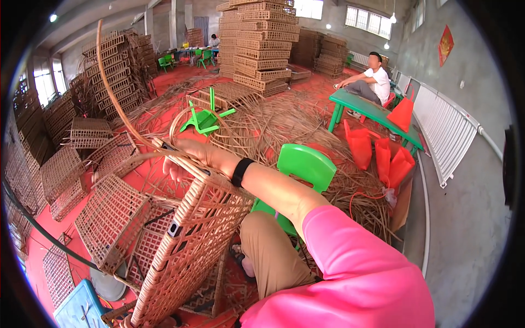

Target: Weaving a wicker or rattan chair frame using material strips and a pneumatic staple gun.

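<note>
My right hand (pixel 191 154), below a black wristband (pixel 240 171), reaches over the upper corner of a woven wicker basket (pixel 188 232). Its fingers bend down beside the rim and appear closed on a long brown cane strip (pixel 117 106); the exact grip is partly hidden. From the corner, the strip arches up to the far left. The basket is tilted on its side in front of my knee, its open lattice showing. A small black fitting (pixel 174 228) sits on its frame. I cannot make out my left hand.
Woven panels and baskets (pixel 112 221) cover the red floor at left, beside a blue stool (pixel 81 307). Green chairs (pixel 306 164) stand ahead among loose strips (pixel 268 128). A person (pixel 377 79) sits by a green table (pixel 366 106). Tall basket stacks (pixel 262 46) rise behind.
</note>
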`<move>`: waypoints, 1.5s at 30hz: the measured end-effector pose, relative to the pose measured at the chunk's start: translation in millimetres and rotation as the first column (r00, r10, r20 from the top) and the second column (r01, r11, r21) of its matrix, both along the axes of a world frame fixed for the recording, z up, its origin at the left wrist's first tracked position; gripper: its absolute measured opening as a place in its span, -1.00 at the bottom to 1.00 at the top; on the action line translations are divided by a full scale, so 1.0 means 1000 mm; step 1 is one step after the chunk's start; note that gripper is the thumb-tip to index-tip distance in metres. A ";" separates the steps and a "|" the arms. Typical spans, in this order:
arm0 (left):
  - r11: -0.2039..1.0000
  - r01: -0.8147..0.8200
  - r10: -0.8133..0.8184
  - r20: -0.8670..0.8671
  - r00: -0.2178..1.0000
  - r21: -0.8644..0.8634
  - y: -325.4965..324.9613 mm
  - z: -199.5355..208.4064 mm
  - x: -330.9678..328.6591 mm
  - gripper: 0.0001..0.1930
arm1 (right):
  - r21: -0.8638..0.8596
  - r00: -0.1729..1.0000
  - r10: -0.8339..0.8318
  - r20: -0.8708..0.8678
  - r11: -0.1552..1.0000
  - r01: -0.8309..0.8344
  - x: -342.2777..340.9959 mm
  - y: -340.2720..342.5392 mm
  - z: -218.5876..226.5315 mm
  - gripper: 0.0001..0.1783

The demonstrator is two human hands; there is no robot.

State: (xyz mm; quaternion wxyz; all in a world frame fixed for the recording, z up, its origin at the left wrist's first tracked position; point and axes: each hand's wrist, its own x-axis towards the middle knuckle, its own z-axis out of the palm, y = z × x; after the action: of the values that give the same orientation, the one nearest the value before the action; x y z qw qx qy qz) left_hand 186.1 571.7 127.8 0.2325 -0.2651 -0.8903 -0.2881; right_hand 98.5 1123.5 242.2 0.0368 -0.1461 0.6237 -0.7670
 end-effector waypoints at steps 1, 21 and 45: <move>0.998 0.027 -0.027 -0.004 1.000 0.052 0.005 0.004 0.005 -0.40 | -0.079 0.997 0.071 -0.032 0.994 -0.073 0.006 -0.003 0.003 -0.41; 0.646 -0.111 0.402 -0.213 0.890 0.755 -0.020 0.083 -0.203 -0.43 | -0.609 0.693 -0.700 -0.170 0.628 0.485 0.115 -0.112 0.004 -0.72; 0.704 -0.184 -0.079 0.332 0.940 0.686 0.034 -0.054 -0.241 -0.31 | 0.467 0.880 -0.315 -0.356 0.756 0.459 0.150 -0.261 -0.228 -0.56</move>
State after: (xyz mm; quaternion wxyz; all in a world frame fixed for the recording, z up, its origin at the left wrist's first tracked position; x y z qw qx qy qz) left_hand -54.8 605.9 73.9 0.1686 -0.0763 -0.7443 -0.6417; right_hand 248.7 862.4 13.8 -0.1649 -0.0939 0.8292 -0.5258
